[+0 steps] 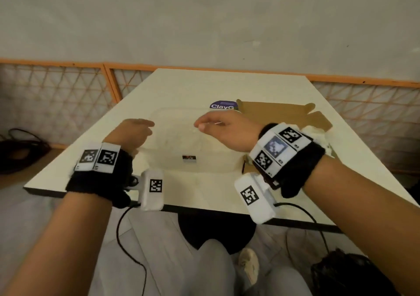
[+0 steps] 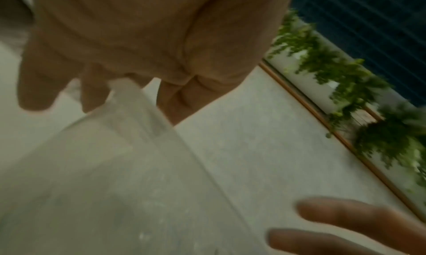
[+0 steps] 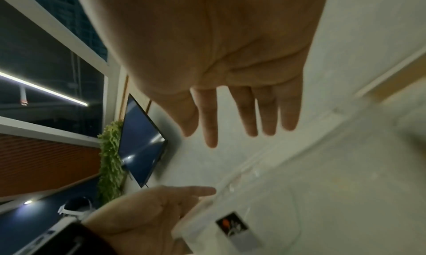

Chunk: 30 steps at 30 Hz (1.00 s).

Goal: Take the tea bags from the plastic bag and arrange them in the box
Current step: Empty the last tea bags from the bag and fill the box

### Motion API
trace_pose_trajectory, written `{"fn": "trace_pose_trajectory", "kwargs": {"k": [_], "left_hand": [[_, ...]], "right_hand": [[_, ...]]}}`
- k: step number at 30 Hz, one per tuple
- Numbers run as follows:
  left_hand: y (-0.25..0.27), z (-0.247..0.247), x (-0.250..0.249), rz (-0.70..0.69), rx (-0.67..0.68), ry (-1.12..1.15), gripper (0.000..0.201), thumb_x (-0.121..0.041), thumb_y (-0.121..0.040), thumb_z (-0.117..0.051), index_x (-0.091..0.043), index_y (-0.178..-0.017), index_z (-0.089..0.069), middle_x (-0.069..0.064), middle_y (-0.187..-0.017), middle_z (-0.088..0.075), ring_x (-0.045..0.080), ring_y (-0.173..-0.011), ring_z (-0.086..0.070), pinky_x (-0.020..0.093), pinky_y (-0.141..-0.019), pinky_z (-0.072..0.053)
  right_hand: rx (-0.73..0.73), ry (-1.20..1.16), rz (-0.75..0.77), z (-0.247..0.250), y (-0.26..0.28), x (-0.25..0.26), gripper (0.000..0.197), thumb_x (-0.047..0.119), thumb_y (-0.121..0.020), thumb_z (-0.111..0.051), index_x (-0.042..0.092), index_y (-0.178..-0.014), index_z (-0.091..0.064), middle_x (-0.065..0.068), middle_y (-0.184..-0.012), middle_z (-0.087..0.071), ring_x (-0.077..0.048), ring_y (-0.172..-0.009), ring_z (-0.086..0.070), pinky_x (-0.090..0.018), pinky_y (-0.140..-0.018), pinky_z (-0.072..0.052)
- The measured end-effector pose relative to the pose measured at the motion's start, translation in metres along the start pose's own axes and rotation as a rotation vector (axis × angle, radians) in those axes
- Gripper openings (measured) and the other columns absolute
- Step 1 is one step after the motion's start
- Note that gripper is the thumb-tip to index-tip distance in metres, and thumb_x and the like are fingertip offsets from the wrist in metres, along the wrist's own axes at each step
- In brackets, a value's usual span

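Observation:
A clear plastic bag (image 1: 181,136) lies flat in the middle of the table. A small dark-printed tea bag tag (image 1: 189,158) shows through it near the front. My left hand (image 1: 145,126) pinches the bag's left edge; in the left wrist view the plastic bag (image 2: 129,113) runs out from between the fingers (image 2: 94,93). My right hand (image 1: 202,123) hovers over the bag's right part with straight, spread fingers (image 3: 244,113), holding nothing. The brown cardboard box (image 1: 275,111) stands open behind my right wrist. The tag (image 3: 232,224) also appears in the right wrist view.
A purple round label (image 1: 221,106) lies just left of the box. Something white (image 1: 317,132) sits by the box at my right wrist. The pale table (image 1: 204,84) ends close to my body, and an orange lattice railing (image 1: 68,82) runs behind it.

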<state>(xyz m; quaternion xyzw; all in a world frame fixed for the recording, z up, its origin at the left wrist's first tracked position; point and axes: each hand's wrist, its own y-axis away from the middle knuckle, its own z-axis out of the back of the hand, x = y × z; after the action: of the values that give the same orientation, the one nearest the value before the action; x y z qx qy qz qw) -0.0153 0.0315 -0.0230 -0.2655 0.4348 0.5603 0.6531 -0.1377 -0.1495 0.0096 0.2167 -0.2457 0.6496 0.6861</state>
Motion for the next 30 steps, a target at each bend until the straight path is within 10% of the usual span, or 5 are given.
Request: {"fn": "trace_pose_trajectory", "kwargs": {"k": [10,17,19,24,30], "left_hand": [[-0.009,-0.002,0.019,0.057,0.083,0.164,0.046,0.009,-0.092,-0.041,-0.011,-0.13,-0.053,0.018,-0.142,-0.045,0.034,-0.13,-0.043,0.042,-0.095,-0.043],[0.005,0.01,0.004,-0.338,-0.233,0.314,0.037,-0.028,-0.09,-0.062,-0.022,-0.126,-0.055,-0.01,-0.13,-0.05,0.005,-0.122,-0.044,0.028,-0.101,-0.037],[0.015,0.013,-0.013,-0.379,0.041,0.411,0.034,-0.028,-0.091,-0.061,-0.014,-0.122,-0.057,-0.002,-0.124,-0.062,0.01,-0.115,-0.058,0.03,-0.097,-0.048],[0.031,-0.009,-0.047,-0.336,0.498,0.506,0.038,-0.022,-0.074,-0.066,-0.005,-0.108,-0.065,0.002,-0.096,-0.073,0.012,-0.087,-0.069,0.023,-0.073,-0.056],[0.037,-0.071,-0.062,-0.494,0.141,0.262,0.011,-0.007,-0.077,-0.075,-0.011,-0.075,-0.064,0.001,-0.075,-0.066,0.014,-0.07,-0.064,0.027,-0.066,-0.053]], "right_hand": [[0.311,0.104,-0.339,-0.038,-0.053,0.01,0.043,0.047,-0.095,-0.038,0.023,-0.127,-0.056,-0.005,-0.141,-0.045,-0.024,-0.118,-0.051,-0.03,-0.093,-0.035],[-0.186,-0.128,0.026,0.001,-0.015,-0.001,0.025,0.014,-0.096,-0.046,0.02,-0.11,-0.067,0.012,-0.103,-0.061,-0.007,-0.101,-0.058,-0.017,-0.086,-0.041],[-0.181,-0.167,0.13,0.018,0.008,-0.002,0.025,0.009,-0.094,-0.05,0.022,-0.105,-0.069,0.016,-0.09,-0.058,0.006,-0.088,-0.054,-0.01,-0.084,-0.039],[-0.378,-0.418,0.159,0.036,0.04,-0.016,0.035,0.0,-0.081,-0.066,0.024,-0.105,-0.061,-0.01,-0.087,-0.062,-0.019,-0.074,-0.058,-0.026,-0.072,-0.052],[-0.447,-0.583,-0.099,0.026,0.059,-0.037,0.031,-0.001,-0.079,-0.067,0.008,-0.108,-0.06,-0.009,-0.096,-0.066,-0.019,-0.084,-0.063,-0.027,-0.073,-0.055]]}}
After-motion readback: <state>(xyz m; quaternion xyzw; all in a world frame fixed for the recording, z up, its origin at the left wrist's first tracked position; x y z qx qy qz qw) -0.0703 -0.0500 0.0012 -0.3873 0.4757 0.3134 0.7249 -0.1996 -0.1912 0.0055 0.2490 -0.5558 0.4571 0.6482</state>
